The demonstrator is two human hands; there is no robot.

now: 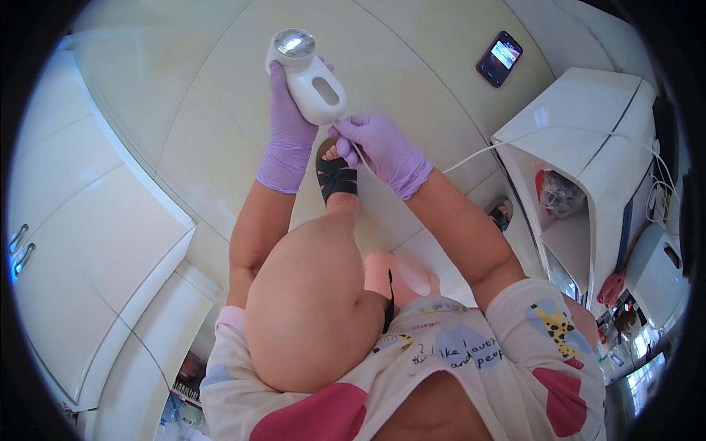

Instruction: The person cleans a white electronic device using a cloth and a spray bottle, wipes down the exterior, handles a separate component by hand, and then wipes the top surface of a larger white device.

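Note:
In a purple glove, my left hand (289,118) grips a white handheld device (320,92), which looks like a fabric shaver, with a round metallic mesh head at its upper end. My right hand (378,144), gloved the same way, pinches a white cable (361,156) at the lower end of the device. Whether the plug is fully seated there cannot be seen. Below both hands is my foot in a black strappy sandal (337,177).
A smartphone (499,59) with a lit screen lies on the tiled floor (408,71). To the right stands a white cabinet (573,116) with an open compartment holding a plastic bag (561,193); a white cable runs over its top. White cupboard doors (94,220) are on the left.

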